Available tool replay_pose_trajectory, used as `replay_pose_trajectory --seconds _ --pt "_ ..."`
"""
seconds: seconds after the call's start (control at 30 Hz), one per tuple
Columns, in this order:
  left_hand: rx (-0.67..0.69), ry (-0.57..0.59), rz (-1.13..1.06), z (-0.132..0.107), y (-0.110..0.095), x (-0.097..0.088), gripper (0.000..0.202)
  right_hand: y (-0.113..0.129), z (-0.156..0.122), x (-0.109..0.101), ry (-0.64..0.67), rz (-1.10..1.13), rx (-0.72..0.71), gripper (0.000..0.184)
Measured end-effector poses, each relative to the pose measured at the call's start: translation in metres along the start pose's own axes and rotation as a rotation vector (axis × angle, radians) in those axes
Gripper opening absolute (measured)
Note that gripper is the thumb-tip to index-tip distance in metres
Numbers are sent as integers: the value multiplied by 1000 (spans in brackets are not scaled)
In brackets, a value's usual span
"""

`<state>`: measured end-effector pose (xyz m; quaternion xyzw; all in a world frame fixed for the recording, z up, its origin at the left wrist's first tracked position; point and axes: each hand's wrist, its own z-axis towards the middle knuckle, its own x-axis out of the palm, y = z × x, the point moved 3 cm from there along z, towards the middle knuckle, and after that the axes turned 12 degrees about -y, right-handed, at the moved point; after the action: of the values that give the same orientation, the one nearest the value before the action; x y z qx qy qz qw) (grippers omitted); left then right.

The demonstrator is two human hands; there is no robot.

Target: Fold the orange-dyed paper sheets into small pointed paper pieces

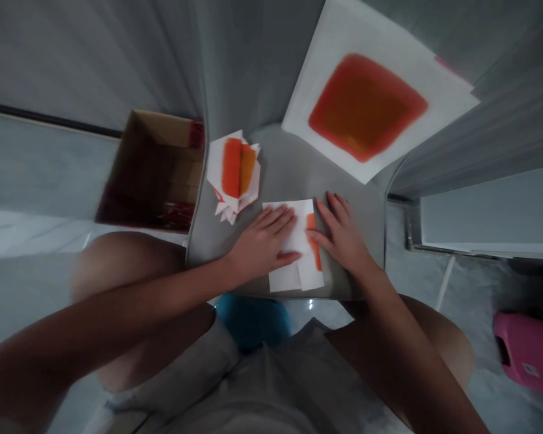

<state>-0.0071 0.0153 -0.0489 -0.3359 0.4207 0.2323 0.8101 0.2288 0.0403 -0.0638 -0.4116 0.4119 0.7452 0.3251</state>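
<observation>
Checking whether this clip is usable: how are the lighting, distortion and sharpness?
In the head view, light is dim and flat; wide-angle bowing curves the grey surfaces near the edges; the left hand and right hand look slightly soft; the orange-stained paper sheet shows no obvious glare.

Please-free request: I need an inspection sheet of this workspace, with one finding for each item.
surface: grey tabletop, low, between the knees.
job's things: folded white paper with orange stripe; stack of folded orange-marked paper; large white sheet with orange-red square.
hands: left hand flat on the folded paper; right hand at its edge.
clutter: open cardboard box beside the tabletop.
cables: nothing seen.
surroundings: blue round object; pink object on the floor.
</observation>
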Motion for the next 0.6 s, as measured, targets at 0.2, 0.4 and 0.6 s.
replay_pose_trajectory --seconds 0.2,0.4,0.6 --pt "27 9 7 0 2 1 74 3 -6 -2 8 10 2 86" --pt "46 23 -5 1 1 -1 67 11 -16 -4 -3 -34 40 73" --pt "24 23 23 1 -1 2 77 13 -19 -3 -19 -50 24 70"
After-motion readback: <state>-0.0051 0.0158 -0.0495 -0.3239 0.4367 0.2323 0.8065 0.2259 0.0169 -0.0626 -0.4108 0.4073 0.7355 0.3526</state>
